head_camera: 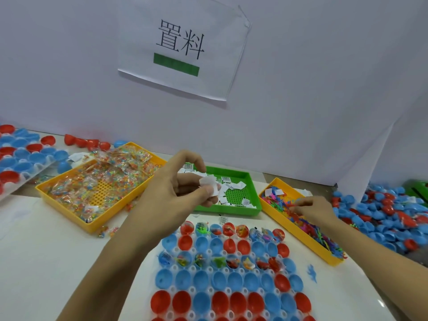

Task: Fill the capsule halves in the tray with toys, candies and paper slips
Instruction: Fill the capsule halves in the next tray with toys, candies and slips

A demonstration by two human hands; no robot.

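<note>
— Where did the capsule tray (231, 272) sit, and how full was it?

— It lay on the white table (46, 262), near and centre, its blue and red capsule halves (201, 281) open side up. The farthest row and the third row back held toys, some with what looked like wrappers or slips. The row between them and every nearer row looked bare. So I'd judge the job well short of half done.

— And the hands?

— The left hand (183, 186) hovered just beyond the tray's far edge, thumb and fingers pinched on a small bunch of white paper slips (208, 184). The right hand (312, 209) was down in the yellow toy tray (298, 235) at the right, fingertips closed among the small bright toys (301, 218); whether it held one, I couldn't tell.

— The rest of the supplies?

— A green tray (231, 202) of slips sat beyond the capsules, partly behind the left hand. Left of it was a yellow tray of candy packets (97, 186). Loose halves were heaped far right (382, 218), and another rack of halves (20, 158) lay far left. A printed sign (183, 47) hung on the wall.

— What remained?

— Most cups seemingly needed all three items, by my reckoning.
</note>
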